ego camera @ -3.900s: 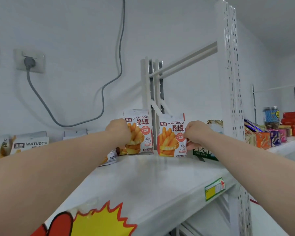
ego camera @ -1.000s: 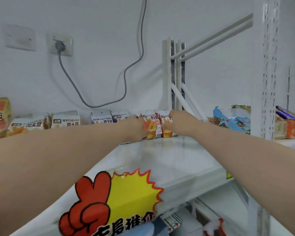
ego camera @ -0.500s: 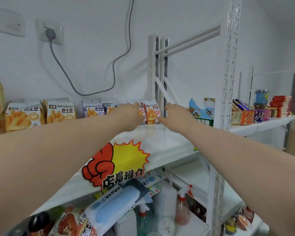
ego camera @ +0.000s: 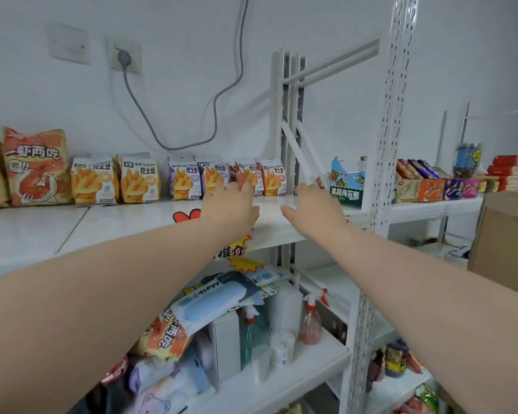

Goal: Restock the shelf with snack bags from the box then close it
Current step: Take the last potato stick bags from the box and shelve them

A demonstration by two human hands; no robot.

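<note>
left hand (ego camera: 232, 206) and right hand (ego camera: 313, 210) drew back from snack bags (ego camera: 262, 176) at the shelf (ego camera: 126, 222) back edge, fingers (ego camera: 307, 191) loose, empty; box (ego camera: 506, 243) lies rightward, nearer right hand

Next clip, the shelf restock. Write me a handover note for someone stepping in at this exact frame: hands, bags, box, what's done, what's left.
Hands: left hand and right hand are both open and empty, side by side over the shelf.
Bags: six small snack bags stand upright in a row along the wall, just beyond the hands.
Box: the box is at the right edge, only partly in view; its contents and flaps cannot be told.
Done: the row is stocked.
Left: check the box for more bags, shelve any, then close it.
</note>
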